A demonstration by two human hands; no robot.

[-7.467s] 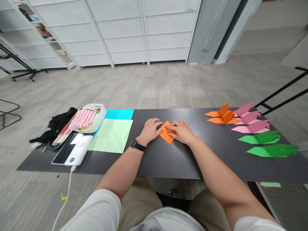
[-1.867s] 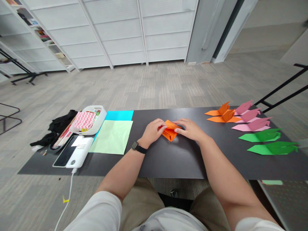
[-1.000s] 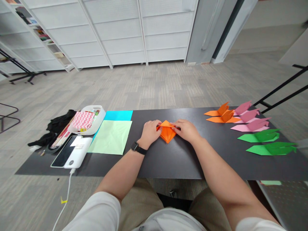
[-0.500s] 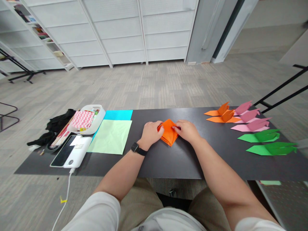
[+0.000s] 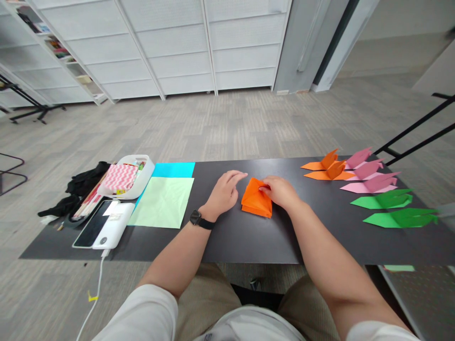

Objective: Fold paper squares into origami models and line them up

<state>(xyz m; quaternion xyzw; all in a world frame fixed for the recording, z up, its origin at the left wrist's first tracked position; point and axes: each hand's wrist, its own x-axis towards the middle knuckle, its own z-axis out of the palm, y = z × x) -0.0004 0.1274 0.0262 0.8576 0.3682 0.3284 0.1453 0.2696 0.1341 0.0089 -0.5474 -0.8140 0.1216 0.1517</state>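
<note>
- At the far left, your phone (image 5: 93, 223), the white power pack (image 5: 114, 226) and the white box (image 5: 145, 171) sit together, apart from the folding.
- Next come the pale green sheet (image 5: 161, 202) and the blue sheet (image 5: 175, 169) partly under it; both look unfolded, so nothing seems done with them yet.
- Your left hand (image 5: 223, 193) is just beside the work, its fingers loosely spread and holding nothing, with a small gap between it and the paper.
- In the middle, the orange paper (image 5: 256, 199) lies over the dark table (image 5: 245, 244), between your hands. It is folded into a compact, layered shape, with a lower edge standing slightly apart; it looks part-way, with no neck or wings formed.
- Your right hand (image 5: 279, 190) pinches the paper narrowly between thumb and fingers at its upper right edge, so most of the piece extends left and toward you from that grip.
- Farther right, two orange birds (image 5: 336, 171), three pink birds (image 5: 368, 172) and two green birds (image 5: 401, 218) appear finished.
</note>
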